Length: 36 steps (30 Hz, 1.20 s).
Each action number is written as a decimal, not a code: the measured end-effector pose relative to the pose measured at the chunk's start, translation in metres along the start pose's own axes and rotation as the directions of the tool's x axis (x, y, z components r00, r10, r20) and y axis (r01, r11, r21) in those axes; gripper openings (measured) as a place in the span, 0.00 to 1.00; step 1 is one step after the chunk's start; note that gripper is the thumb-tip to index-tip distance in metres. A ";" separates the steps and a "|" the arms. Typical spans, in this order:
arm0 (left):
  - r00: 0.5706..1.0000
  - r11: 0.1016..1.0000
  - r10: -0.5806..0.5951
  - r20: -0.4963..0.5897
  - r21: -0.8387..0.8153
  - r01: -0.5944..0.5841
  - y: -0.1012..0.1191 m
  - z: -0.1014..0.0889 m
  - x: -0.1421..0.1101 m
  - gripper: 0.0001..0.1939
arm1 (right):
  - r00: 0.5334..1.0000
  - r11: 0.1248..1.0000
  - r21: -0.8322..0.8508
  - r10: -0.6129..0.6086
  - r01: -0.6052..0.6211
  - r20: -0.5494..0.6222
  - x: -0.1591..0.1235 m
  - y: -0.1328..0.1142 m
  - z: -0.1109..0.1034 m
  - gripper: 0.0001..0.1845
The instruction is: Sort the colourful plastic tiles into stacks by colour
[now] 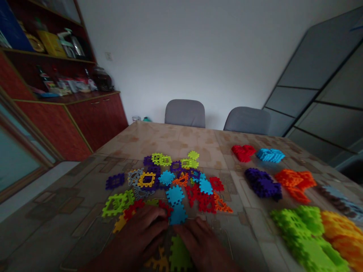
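Observation:
Low over the near edge of a loose spread of toothed plastic building pieces are both my hands. My left hand [144,230] has its fingers bent and drawn together, with the fingertips beside a red piece [165,207]; whatever they may hold is hidden. My right hand [202,241] lies nearly flat, fingers stretched forward, and its fingertips reach the near edge of a blue square piece [178,214]. A green toothed piece [180,255] lies between the hands, partly under the right one. Close to the left wrist is a yellow-orange piece [159,261].
Beyond my hands lie purple [115,181], lime [117,203], yellow [146,180] and orange [222,204] pieces. To the right sit single-colour piles: red [243,152], blue [270,155], purple [263,183], orange [295,183], green [309,234]. Two grey chairs [185,112] stand behind the table [181,139].

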<state>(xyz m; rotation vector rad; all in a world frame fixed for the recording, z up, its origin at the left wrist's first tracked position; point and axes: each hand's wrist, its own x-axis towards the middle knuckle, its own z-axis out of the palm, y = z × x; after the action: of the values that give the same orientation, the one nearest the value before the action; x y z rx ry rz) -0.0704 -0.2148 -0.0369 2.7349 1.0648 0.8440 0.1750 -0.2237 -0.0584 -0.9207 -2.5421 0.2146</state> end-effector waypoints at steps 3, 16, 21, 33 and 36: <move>1.000 1.000 0.019 -0.017 0.011 -0.019 0.000 -0.005 0.004 0.12 | 1.000 1.000 0.021 0.015 -0.015 0.019 -0.002 0.007 -0.004 0.40; 0.971 0.976 -0.213 0.104 -0.020 0.216 -0.070 -0.003 0.162 0.11 | 0.940 0.917 0.370 0.246 -0.147 -0.236 0.012 0.017 -0.031 0.10; 0.955 0.960 -0.278 0.106 -0.006 0.280 -0.074 0.030 0.235 0.17 | 0.964 0.939 0.340 0.125 -0.039 -0.235 0.006 0.026 -0.012 0.11; 0.979 0.972 -0.177 0.102 -0.136 0.190 -0.056 0.016 0.243 0.17 | 0.910 0.870 0.475 0.297 -0.133 -0.290 0.005 0.024 -0.013 0.12; 0.981 0.968 -0.162 0.109 -0.174 0.179 -0.044 0.004 0.194 0.22 | 0.800 0.796 0.572 0.468 -0.198 -0.375 0.008 0.021 -0.026 0.12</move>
<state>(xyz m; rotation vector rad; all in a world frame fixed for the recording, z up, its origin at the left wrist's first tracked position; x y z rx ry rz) 0.0230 -0.0554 0.0380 2.4650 1.1236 0.7403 0.1929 -0.2021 -0.0382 -1.0475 -1.6884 0.6364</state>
